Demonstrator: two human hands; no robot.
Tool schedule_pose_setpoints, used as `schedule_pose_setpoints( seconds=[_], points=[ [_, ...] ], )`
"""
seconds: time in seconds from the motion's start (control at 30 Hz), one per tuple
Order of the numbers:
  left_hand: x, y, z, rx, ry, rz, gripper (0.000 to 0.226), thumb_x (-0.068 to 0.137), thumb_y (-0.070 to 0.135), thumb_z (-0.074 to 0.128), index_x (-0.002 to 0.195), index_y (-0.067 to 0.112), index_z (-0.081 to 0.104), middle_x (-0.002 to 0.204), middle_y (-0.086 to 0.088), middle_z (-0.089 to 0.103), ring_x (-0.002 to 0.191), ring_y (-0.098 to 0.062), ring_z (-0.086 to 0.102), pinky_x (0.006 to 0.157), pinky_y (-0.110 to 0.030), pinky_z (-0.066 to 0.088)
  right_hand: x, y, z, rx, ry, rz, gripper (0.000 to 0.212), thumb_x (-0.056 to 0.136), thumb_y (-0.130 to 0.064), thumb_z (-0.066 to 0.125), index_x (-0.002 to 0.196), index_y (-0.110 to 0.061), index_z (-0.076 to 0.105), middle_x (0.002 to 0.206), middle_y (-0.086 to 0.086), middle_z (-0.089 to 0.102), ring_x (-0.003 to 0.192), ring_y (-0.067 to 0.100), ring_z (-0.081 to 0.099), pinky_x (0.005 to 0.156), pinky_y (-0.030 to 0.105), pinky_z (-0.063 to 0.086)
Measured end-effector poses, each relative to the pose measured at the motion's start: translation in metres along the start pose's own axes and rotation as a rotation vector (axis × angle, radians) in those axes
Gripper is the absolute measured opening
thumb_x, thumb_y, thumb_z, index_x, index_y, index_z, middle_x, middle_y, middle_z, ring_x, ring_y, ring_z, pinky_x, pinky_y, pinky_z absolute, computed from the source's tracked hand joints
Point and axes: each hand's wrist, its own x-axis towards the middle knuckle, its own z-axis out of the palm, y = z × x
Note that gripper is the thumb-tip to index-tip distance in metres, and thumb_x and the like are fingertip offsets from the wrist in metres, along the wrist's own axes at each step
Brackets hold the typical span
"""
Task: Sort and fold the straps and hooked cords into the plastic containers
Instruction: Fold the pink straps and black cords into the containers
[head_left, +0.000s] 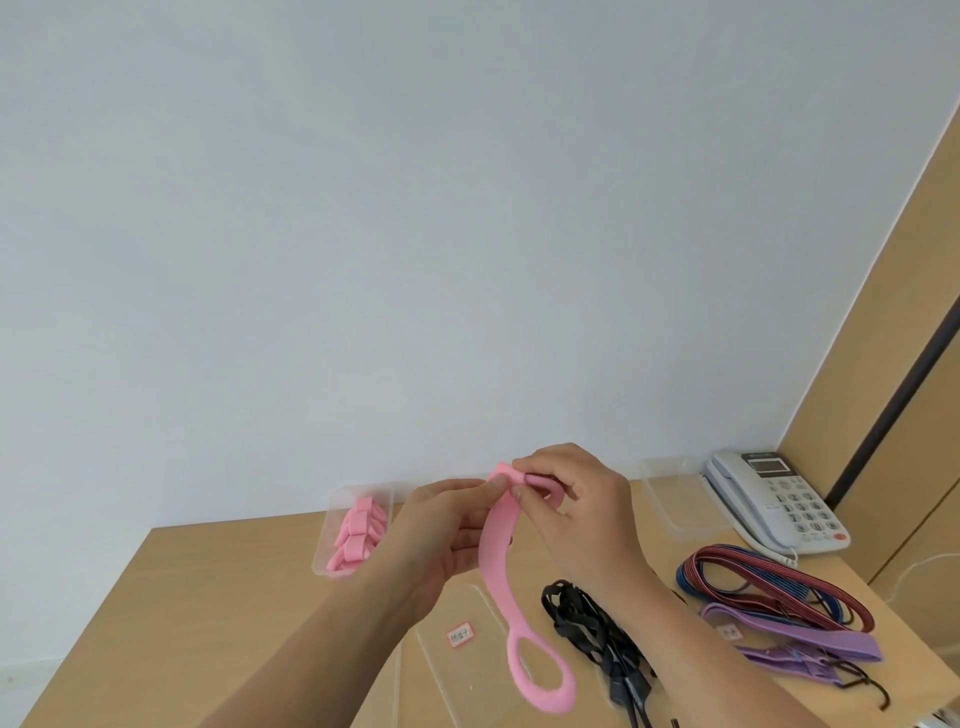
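A pink strap hangs from both hands above the wooden table; its lower end curls into a loop over a clear container that bears a small label. My left hand pinches the strap near its top. My right hand grips the folded top end. A clear container at the back left holds several folded pink straps. Black straps lie under my right forearm. Purple straps and red-and-blue hooked cords lie to the right.
A white desk telephone stands at the back right beside another clear container. A grey wall rises behind the table, and a wooden panel closes the right side. The table's left edge drops to the floor.
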Motion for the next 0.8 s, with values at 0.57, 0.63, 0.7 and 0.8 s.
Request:
schedule_pose_setpoints(
  seconds=[0.57,0.63,0.7,0.8],
  points=[
    [0.008,-0.001,-0.011,-0.044,-0.013,0.116,0.04,0.091,0.013,0.076,0.127,0.023,0.062,0.106,-0.021,0.077,0.106,-0.045,0.071,0.097,-0.057,0.056,0.0,0.011,0.015,-0.103,0.046,-0.145,0.025,0.074,0.002,0.084,0.085,-0.02,0.08,0.093,-0.014,0.07,0.097,0.011,0.065,0.08,0.029,0.054],
    [0.011,-0.004,-0.013,-0.039,0.004,0.126,0.039,0.092,0.01,0.074,0.127,0.023,0.062,0.105,-0.022,0.077,0.107,-0.048,0.07,0.097,-0.059,0.056,0.0,0.01,0.015,-0.099,0.023,-0.091,0.03,0.073,0.001,0.084,0.089,-0.024,0.081,0.101,-0.017,0.07,0.104,0.009,0.065,0.087,0.027,0.053],
    [0.013,-0.006,-0.014,-0.032,0.026,0.145,0.039,0.093,0.007,0.073,0.127,0.024,0.062,0.105,-0.024,0.076,0.106,-0.05,0.069,0.097,-0.062,0.055,-0.001,0.005,0.014,-0.01,-0.007,0.067,0.037,0.077,-0.007,0.085,0.103,-0.031,0.078,0.115,-0.018,0.067,0.115,0.006,0.062,0.094,0.022,0.051],
    [0.016,-0.006,-0.015,0.002,0.06,0.19,0.039,0.093,0.006,0.072,0.125,0.027,0.062,0.104,-0.021,0.077,0.101,-0.047,0.072,0.098,-0.063,0.053,0.002,-0.005,0.014,0.296,-0.077,0.46,0.051,0.081,-0.02,0.085,0.126,-0.032,0.063,0.119,-0.014,0.065,0.11,0.003,0.064,0.084,0.023,0.056]
  ],
)
